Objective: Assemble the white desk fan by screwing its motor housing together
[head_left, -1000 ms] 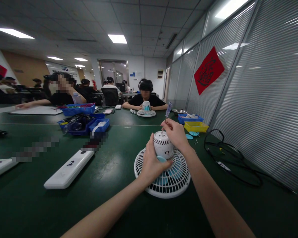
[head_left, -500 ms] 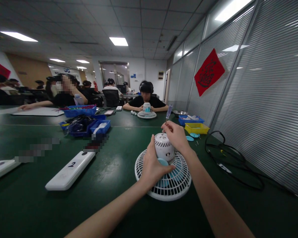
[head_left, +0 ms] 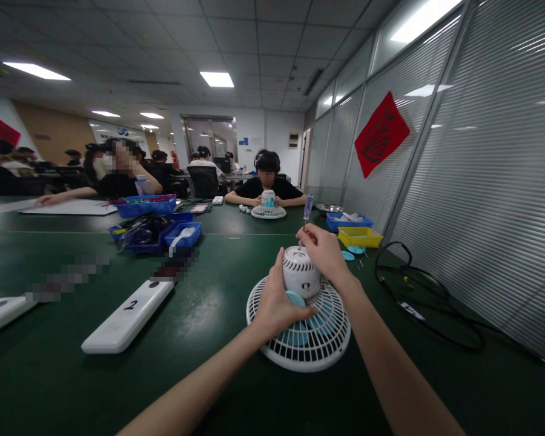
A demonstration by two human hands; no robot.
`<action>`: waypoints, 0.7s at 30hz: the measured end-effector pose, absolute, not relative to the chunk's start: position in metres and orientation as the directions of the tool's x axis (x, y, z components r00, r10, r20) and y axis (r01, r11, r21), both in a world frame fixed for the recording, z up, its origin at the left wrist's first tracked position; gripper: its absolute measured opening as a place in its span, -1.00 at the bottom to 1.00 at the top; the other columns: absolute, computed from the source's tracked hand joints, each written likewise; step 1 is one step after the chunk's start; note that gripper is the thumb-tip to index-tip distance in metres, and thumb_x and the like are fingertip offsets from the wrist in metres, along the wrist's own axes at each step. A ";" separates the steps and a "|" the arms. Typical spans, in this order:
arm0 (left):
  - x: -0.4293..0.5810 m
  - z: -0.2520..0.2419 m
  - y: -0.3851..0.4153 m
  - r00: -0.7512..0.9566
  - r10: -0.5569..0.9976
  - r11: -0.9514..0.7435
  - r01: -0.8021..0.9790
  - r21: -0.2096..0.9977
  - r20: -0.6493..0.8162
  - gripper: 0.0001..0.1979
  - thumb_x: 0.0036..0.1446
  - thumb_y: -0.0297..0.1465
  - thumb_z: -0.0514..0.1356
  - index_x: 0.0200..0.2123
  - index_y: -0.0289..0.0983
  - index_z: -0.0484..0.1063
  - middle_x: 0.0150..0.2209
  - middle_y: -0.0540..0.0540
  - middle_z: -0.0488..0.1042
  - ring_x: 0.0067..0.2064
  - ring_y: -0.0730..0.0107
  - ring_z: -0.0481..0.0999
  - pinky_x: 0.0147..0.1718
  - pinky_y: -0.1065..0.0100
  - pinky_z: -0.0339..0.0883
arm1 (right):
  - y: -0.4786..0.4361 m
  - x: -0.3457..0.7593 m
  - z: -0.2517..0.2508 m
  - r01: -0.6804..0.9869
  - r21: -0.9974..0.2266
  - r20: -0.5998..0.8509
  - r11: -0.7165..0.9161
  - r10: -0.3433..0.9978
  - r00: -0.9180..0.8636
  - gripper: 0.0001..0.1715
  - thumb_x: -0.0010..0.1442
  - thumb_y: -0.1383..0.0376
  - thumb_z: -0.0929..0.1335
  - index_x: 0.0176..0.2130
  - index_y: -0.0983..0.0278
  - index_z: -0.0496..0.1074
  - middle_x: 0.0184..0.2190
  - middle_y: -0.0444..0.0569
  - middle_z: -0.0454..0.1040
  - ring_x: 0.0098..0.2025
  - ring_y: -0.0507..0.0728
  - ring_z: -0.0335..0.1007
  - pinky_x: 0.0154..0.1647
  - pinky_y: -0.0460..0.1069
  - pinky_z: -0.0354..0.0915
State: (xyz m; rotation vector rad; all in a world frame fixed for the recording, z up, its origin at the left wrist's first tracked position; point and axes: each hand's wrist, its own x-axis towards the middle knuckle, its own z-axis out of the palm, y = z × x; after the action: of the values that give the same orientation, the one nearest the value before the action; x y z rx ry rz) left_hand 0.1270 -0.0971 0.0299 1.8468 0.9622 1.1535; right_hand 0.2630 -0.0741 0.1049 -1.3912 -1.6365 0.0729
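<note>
My right hand [head_left: 322, 245] is pinched on the screwdriver [head_left: 308, 207], long axis near-vertical, directly above the white motor housing [head_left: 301, 277], whose top lies nearer this hand, while my left hand [head_left: 277, 306] clasps its left side above the grille [head_left: 306, 366].

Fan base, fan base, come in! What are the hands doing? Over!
Left hand cupped against fan housing. Right hand gripping screwdriver, tip down at housing top. Fan grille-down on table. Black cable off right, away from both hands.
</note>
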 end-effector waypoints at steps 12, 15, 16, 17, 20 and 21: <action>0.130 0.033 -0.105 0.266 0.883 -0.455 0.292 0.841 0.386 0.25 -0.42 -0.41 0.42 0.33 -0.25 -0.22 0.27 -0.28 0.10 0.28 0.00 0.13 0.23 0.04 0.00 | -0.075 0.263 0.108 0.641 -0.678 0.576 0.359 0.802 0.161 -0.86 0.14 0.28 0.29 -0.46 0.24 0.29 -0.54 -0.11 0.47 -0.44 0.07 0.45 -0.36 -0.06 0.27; 0.131 0.034 -0.108 0.252 0.884 -0.458 0.299 0.837 0.394 0.24 -0.41 -0.41 0.42 0.32 -0.23 -0.19 0.26 -0.25 0.12 0.28 -0.01 0.12 0.23 0.04 0.00 | -0.075 0.265 0.109 0.656 -0.657 0.579 0.371 0.806 0.124 -0.84 0.15 0.28 0.28 -0.47 0.23 0.26 -0.56 -0.13 0.45 -0.45 0.07 0.43 -0.35 -0.06 0.25; 0.131 0.034 -0.109 0.255 0.883 -0.461 0.301 0.835 0.395 0.23 -0.41 -0.41 0.42 0.32 -0.22 -0.19 0.26 -0.25 0.12 0.28 -0.01 0.12 0.22 0.04 0.01 | -0.076 0.266 0.109 0.660 -0.650 0.578 0.377 0.809 0.108 -0.84 0.15 0.29 0.27 -0.47 0.22 0.25 -0.57 -0.14 0.44 -0.46 0.06 0.42 -0.35 -0.06 0.24; 0.132 0.034 -0.111 0.258 0.882 -0.462 0.307 0.832 0.394 0.23 -0.41 -0.41 0.42 0.32 -0.22 -0.18 0.27 -0.25 0.12 0.28 0.00 0.12 0.22 0.04 0.01 | -0.076 0.266 0.109 0.663 -0.644 0.577 0.382 0.811 0.094 -0.83 0.15 0.29 0.26 -0.47 0.22 0.25 -0.58 -0.15 0.43 -0.47 0.06 0.41 -0.35 -0.06 0.24; 0.133 0.035 -0.113 0.257 0.887 -0.454 0.332 0.827 0.383 0.23 -0.40 -0.41 0.42 0.32 -0.25 -0.19 0.27 -0.27 0.11 0.28 0.02 0.12 0.23 0.06 0.01 | -0.077 0.269 0.111 0.661 -0.641 0.568 0.390 0.820 0.068 -0.83 0.16 0.30 0.25 -0.47 0.22 0.24 -0.57 -0.14 0.44 -0.48 0.05 0.39 -0.36 -0.07 0.22; 0.134 0.036 -0.114 0.251 0.890 -0.448 0.337 0.828 0.380 0.22 -0.40 -0.41 0.42 0.32 -0.26 -0.19 0.27 -0.27 0.10 0.28 0.02 0.11 0.23 0.07 0.00 | -0.077 0.269 0.111 0.660 -0.644 0.564 0.388 0.823 0.067 -0.83 0.15 0.31 0.25 -0.48 0.23 0.25 -0.56 -0.13 0.45 -0.47 0.05 0.40 -0.36 -0.07 0.22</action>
State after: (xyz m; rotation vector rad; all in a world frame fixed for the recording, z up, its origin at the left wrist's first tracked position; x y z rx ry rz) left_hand 0.1339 -0.1138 0.0355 1.9171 1.1140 1.1682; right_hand 0.2692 -0.0773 0.1113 -1.3317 -1.6511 0.2053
